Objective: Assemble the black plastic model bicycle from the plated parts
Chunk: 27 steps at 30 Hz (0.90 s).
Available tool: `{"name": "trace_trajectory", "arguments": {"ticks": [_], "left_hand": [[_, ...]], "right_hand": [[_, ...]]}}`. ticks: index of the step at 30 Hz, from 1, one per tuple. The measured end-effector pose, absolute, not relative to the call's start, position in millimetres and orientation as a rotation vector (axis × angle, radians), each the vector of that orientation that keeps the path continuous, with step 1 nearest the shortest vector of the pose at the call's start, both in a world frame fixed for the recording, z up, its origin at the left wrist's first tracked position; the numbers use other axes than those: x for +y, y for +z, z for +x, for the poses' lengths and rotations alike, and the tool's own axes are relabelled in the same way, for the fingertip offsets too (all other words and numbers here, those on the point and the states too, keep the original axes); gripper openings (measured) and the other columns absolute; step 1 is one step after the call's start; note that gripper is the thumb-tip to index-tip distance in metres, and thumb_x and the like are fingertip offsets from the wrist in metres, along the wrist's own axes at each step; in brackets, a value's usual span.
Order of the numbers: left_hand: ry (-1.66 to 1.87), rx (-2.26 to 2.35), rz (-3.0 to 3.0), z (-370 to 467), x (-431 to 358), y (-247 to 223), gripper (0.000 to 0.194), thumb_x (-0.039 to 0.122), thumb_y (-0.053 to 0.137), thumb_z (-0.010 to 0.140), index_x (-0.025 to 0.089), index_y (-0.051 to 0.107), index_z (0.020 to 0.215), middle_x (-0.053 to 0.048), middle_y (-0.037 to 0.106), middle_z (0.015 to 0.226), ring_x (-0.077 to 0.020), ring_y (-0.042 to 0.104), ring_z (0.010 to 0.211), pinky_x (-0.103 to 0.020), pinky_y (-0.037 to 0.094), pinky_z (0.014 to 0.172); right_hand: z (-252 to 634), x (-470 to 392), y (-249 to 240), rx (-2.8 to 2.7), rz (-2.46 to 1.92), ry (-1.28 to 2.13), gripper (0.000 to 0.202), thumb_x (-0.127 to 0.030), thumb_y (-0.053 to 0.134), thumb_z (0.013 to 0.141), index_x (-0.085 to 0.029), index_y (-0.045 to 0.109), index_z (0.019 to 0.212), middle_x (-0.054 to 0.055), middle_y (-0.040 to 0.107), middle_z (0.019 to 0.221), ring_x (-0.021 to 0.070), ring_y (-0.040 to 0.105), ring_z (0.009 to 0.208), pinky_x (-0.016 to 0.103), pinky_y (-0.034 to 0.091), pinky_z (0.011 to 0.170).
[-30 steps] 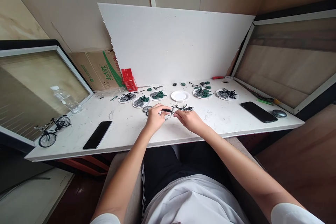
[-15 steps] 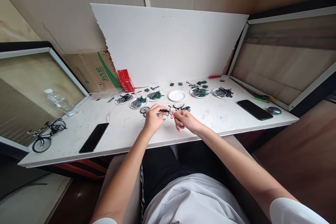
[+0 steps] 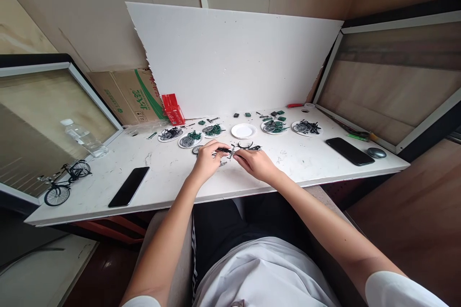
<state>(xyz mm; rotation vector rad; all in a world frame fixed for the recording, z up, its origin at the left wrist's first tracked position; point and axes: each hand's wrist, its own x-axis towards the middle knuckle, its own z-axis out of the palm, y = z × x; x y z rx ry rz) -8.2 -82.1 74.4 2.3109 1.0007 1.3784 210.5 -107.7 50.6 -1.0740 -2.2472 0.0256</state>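
My left hand [image 3: 207, 159] is closed around a small black model bicycle part [image 3: 224, 150], which pokes out between its thumb and fingers. Just to the right, my right hand [image 3: 258, 163] is pinched, its fingertips close to that part. What those fingertips hold is too small to make out. Black model parts [image 3: 256, 147] lie on the table behind my right hand, partly hidden by it. A small black wheel [image 3: 196, 150] shows beside my left hand, partly covered.
Paper plates with green and black bicycle parts [image 3: 306, 127] stand behind my hands, around a bare white plate [image 3: 244, 131]. A finished model bicycle [image 3: 66, 182], a phone [image 3: 128, 187] and a bottle [image 3: 84, 139] are left. Another phone [image 3: 349, 151] and a mouse [image 3: 376, 152] lie right.
My right hand has turned over, its lower fingers now tucked out of sight. My left hand has shifted slightly left, covering more of the wheels beside it.
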Motion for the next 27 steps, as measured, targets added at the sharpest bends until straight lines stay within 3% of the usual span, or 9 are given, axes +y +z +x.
{"name": "trace_trajectory", "arguments": {"ticks": [3,11,17,22,27], "left_hand": [[1.342,0.985,2.32,-11.7,-82.1,76.7,0.022,0.008,0.066,0.089,0.023,0.079,0.097,-0.004,0.074,0.094,-0.0196,0.072,0.088,-0.031,0.061,0.08],[1.34,0.979,2.307,-10.5,-82.4,72.5,0.027,0.003,0.063,0.088,0.023,0.08,0.094,-0.004,0.076,0.092,-0.0181,0.074,0.08,-0.029,0.06,0.073],[1.331,0.962,2.294,-6.5,-85.2,73.1,0.029,0.001,0.06,0.087,0.022,0.079,0.093,-0.004,0.076,0.091,-0.0174,0.073,0.076,-0.03,0.061,0.073],[1.351,0.939,2.287,-4.6,-86.1,73.4,0.027,0.003,0.06,0.088,0.021,0.079,0.094,-0.005,0.075,0.091,-0.0172,0.072,0.078,-0.03,0.061,0.072],[1.363,0.958,2.313,-4.7,-87.9,75.6,0.027,0.004,0.061,0.089,0.022,0.08,0.095,-0.005,0.075,0.092,-0.0172,0.071,0.08,-0.029,0.06,0.074]], "right_hand": [[213.5,-106.9,52.6,-2.284,-1.019,-0.059,0.044,-0.044,0.032,0.117,-0.017,0.066,0.11,0.009,0.071,0.092,0.0183,0.064,0.078,0.026,0.033,0.065],[213.6,-106.3,51.3,-2.301,-1.047,0.023,0.05,-0.046,0.03,0.117,-0.017,0.065,0.096,0.007,0.065,0.079,0.0169,0.059,0.067,0.026,0.032,0.064],[214.3,-110.5,58.5,-2.218,-1.045,0.335,0.053,-0.051,0.032,0.116,-0.017,0.066,0.094,0.005,0.066,0.074,0.0161,0.059,0.064,0.025,0.038,0.067],[213.2,-117.0,67.4,-2.113,-1.105,0.679,0.062,-0.062,0.033,0.113,-0.017,0.068,0.09,0.0,0.058,0.055,0.015,0.057,0.054,0.026,0.042,0.069],[210.2,-117.9,66.0,-2.044,-1.104,0.776,0.062,-0.063,0.034,0.112,-0.017,0.07,0.092,0.0,0.059,0.055,0.0148,0.055,0.054,0.025,0.043,0.068]]}}
